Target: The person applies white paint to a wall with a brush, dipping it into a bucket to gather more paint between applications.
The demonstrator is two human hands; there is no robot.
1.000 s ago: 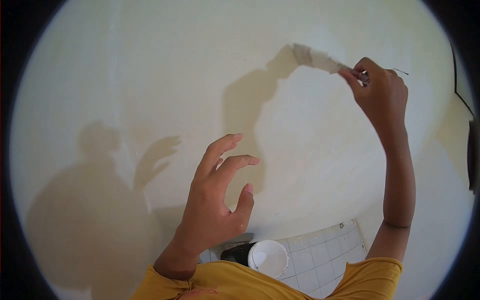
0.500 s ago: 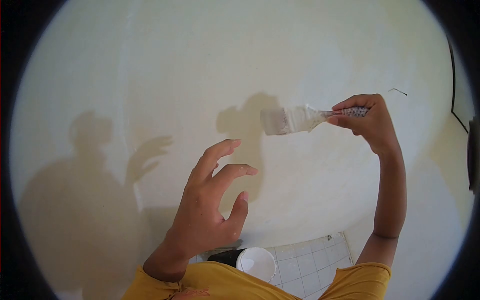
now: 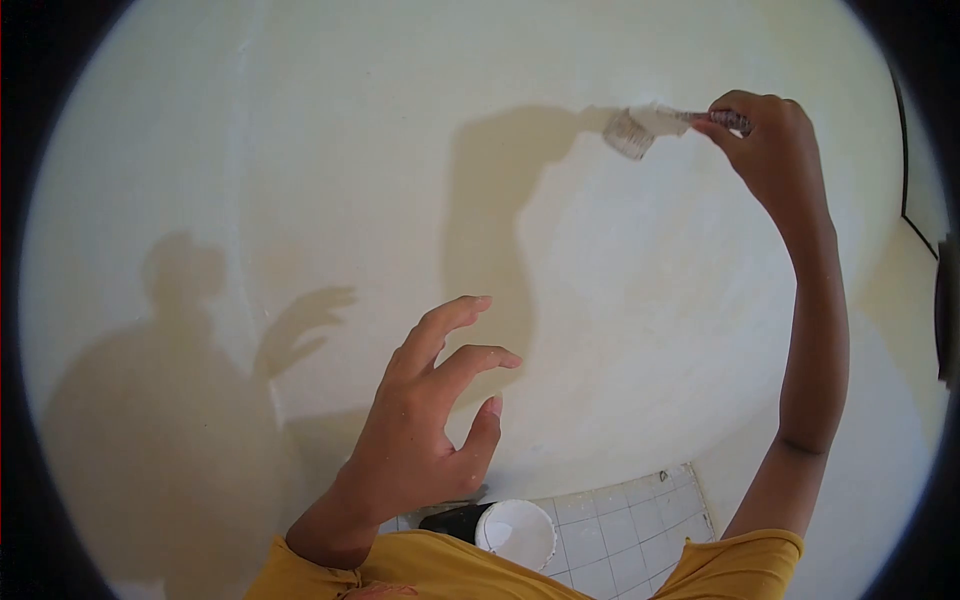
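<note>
**Reaching Up High**

Big pale wall (image 3: 300,150) ahead. Left hand (image 3: 425,430) spread wide, holding nothing. Right hand (image 3: 770,150) raised high, pinched shut. White bucket (image 3: 515,533) down low (on floor tiles (image 3: 640,520)). Paintbrush (image 3: 640,128) in right hand, bristles maybe touching the wall.

A: You're wearing a mustard-yellow shirt (image 3: 440,570), plain cloth, and it's creasing in soft folds along the bottom edge of the view.

B: Its sleeves are running short on you. The right sleeve (image 3: 748,558) is ending above your elbow with a smooth hem, and the left sleeve (image 3: 300,572) is bunching in wrinkles.

A: Your left hand (image 3: 420,430) and right hand (image 3: 775,150) are going bare, and so are both forearms.
</note>
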